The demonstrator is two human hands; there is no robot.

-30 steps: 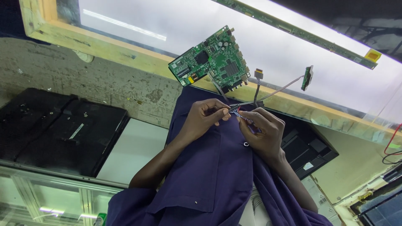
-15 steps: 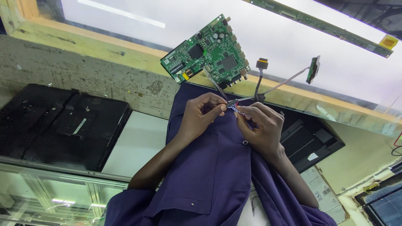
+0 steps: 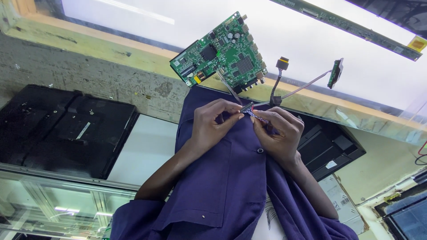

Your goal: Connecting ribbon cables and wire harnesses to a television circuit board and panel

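My left hand (image 3: 213,124) and my right hand (image 3: 278,133) meet in front of my purple shirt. Both pinch a thin bundle of coloured wires with a small connector (image 3: 250,110) between the fingertips. A grey flat cable (image 3: 229,89) runs from the hands up to a green circuit board (image 3: 220,55), which lies on a bright white lit panel (image 3: 302,35). A second grey lead goes to a small green board (image 3: 336,73), and a black plug with a yellow tip (image 3: 282,64) lies between the two boards.
A wooden frame edge (image 3: 111,49) borders the lit panel. Black plastic back covers lie at the left (image 3: 66,129) and right (image 3: 329,146). A glass sheet (image 3: 53,200) is at the lower left. A long narrow green strip board (image 3: 347,26) lies at the panel's far side.
Both hands stay together on the wire bundle, fingers shifting slightly. The view has drifted a little, so the circuit board sits further left in the picture.
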